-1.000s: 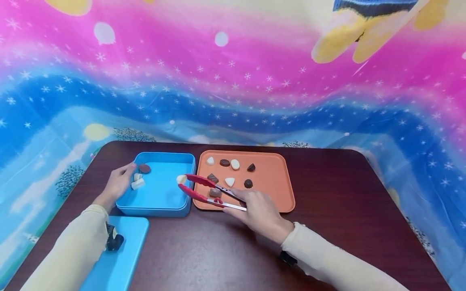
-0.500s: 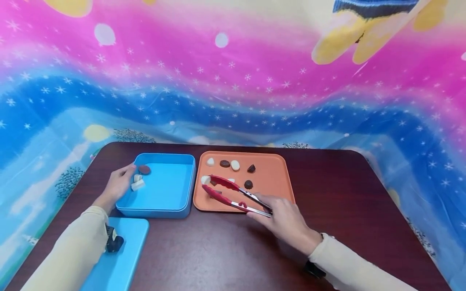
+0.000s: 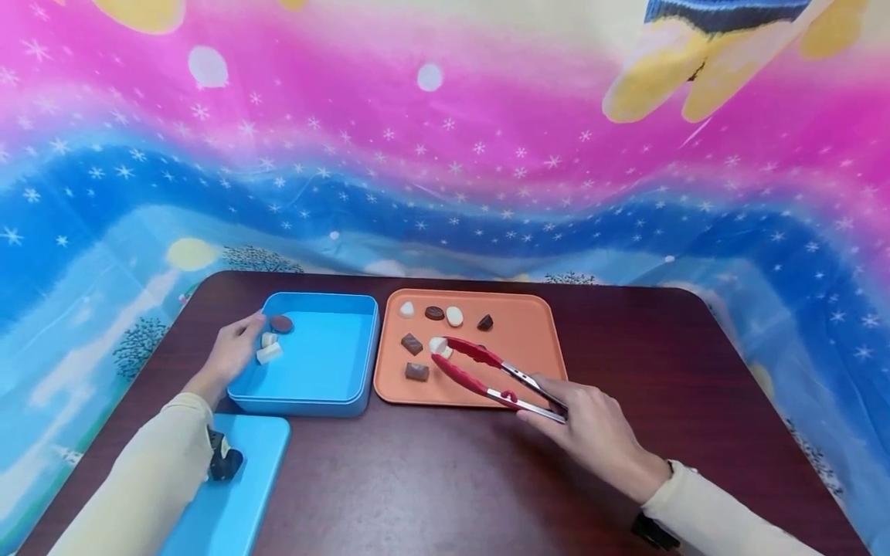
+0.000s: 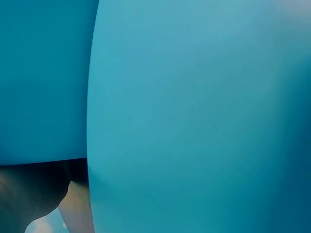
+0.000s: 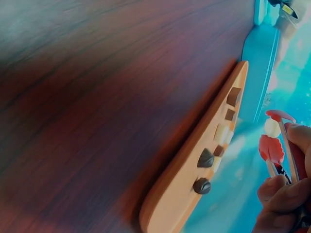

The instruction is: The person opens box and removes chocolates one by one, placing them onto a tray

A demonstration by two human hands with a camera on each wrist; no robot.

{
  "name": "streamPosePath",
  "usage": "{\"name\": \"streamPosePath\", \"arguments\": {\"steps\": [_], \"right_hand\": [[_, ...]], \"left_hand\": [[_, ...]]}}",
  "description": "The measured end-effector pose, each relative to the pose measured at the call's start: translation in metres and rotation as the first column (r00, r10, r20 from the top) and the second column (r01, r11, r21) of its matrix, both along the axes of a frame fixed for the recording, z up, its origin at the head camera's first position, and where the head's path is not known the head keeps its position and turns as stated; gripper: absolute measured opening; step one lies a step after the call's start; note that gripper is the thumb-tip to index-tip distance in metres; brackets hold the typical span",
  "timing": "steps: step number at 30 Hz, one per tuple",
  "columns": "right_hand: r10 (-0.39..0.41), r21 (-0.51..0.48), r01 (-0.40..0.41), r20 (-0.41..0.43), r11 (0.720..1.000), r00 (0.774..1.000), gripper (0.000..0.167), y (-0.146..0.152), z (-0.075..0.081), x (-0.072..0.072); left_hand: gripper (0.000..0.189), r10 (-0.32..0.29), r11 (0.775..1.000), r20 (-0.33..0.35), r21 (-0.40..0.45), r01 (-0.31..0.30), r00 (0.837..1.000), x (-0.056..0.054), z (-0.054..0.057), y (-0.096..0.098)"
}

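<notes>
In the head view my right hand [image 3: 594, 425] grips red-tipped metal tongs [image 3: 459, 376]. Between their tips is a white chocolate piece [image 3: 437, 344], also visible in the right wrist view as a pale round piece [image 5: 272, 127] raised above the orange tray [image 3: 531, 332]. Other dark, brown and white chocolates lie on that tray, including a brown bar [image 3: 417, 372] and a white oval [image 3: 455, 316]. My left hand [image 3: 229, 351] holds the left rim of an open blue box [image 3: 323, 351]. Inside it sit a brown oval [image 3: 281, 324] and white pieces [image 3: 269, 353] near that hand.
A flat blue lid [image 3: 243, 463] lies at the front left, partly under the left sleeve. Box and tray stand side by side on the dark wooden table [image 3: 417, 479]. A patterned cloth [image 3: 445, 193] hangs behind. The left wrist view shows mostly blue plastic surfaces.
The tongs have travelled rightward from the box's right edge to above the tray's middle, with the white piece still pinched. My left hand stays at the box rim.
</notes>
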State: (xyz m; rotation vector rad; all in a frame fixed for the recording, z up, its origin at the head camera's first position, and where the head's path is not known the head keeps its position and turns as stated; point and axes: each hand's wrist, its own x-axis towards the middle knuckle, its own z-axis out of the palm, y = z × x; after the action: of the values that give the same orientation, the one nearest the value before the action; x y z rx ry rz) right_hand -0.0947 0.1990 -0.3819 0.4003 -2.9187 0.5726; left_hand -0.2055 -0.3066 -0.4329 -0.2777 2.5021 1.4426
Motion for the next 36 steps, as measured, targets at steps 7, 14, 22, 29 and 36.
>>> {"name": "streamPosePath", "arguments": {"steps": [7, 14, 22, 29, 36], "right_hand": [[-0.035, 0.022, 0.034, 0.029, 0.999, 0.999, 0.053, 0.018, 0.0, 0.003], [-0.083, 0.017, 0.082, 0.1, 0.997, 0.991, 0.06, 0.035, 0.002, 0.0], [-0.101, 0.037, 0.098, 0.077, 0.994, 0.992, 0.061, 0.048, 0.003, -0.013], [-0.113, 0.072, 0.111, 0.034, 0.991, 0.993, 0.063, 0.058, 0.001, -0.031], [-0.151, 0.085, 0.144, 0.081, 0.986, 0.985, 0.067, 0.071, -0.001, -0.042]], "left_hand": [[0.077, 0.005, 1.0, 0.016, 0.007, -0.005, 1.0, 0.001, -0.001, 0.002], [0.075, 0.01, 1.0, 0.009, 0.011, -0.01, 1.0, -0.003, 0.001, 0.005], [0.078, 0.02, 1.0, 0.021, 0.005, -0.02, 1.0, -0.003, 0.002, 0.002], [0.078, 0.015, 1.0, 0.014, -0.004, -0.015, 1.0, -0.001, 0.002, -0.001], [0.076, 0.013, 1.0, 0.02, 0.002, -0.013, 1.0, 0.0, 0.002, 0.0]]}}
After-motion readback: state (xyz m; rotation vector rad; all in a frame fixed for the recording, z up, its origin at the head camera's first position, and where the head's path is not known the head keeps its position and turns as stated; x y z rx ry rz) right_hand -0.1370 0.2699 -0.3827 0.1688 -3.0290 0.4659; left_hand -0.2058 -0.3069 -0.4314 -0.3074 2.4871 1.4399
